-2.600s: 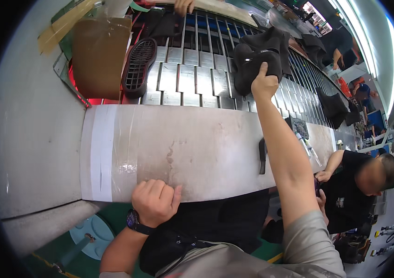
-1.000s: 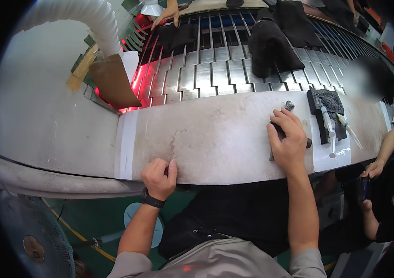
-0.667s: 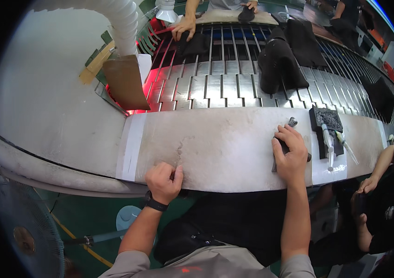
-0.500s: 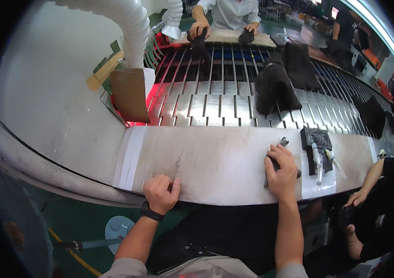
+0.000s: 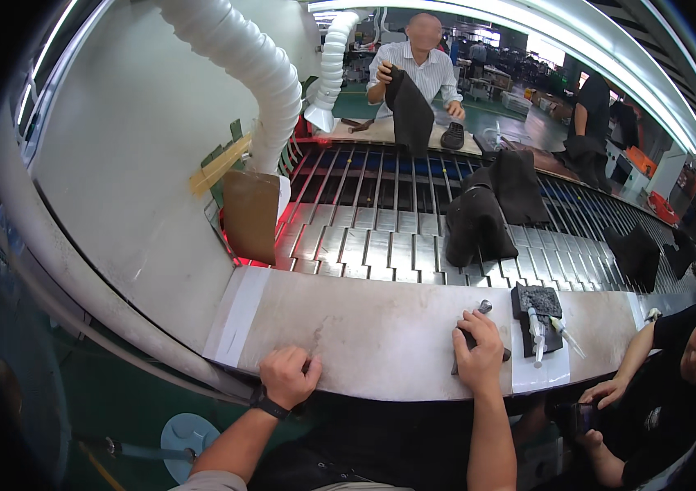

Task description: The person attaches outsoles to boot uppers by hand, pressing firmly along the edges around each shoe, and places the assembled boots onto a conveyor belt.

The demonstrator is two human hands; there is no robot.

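right hand (image 5: 483,353) is curved over a dark tool (image 5: 468,339) on the pale board (image 5: 389,335); whether the tool is gripped cannot be told. left hand (image 5: 286,378) is curled into a loose fist at the board's near edge. to the right, a dark block (image 5: 535,299) is seen.

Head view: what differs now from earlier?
The right hand let go of the boot and drew back to a dark tool. Across the conveyor, a co-worker's hand raised another boot. The ridged sole is gone from the conveyor. The left hand stays curled.
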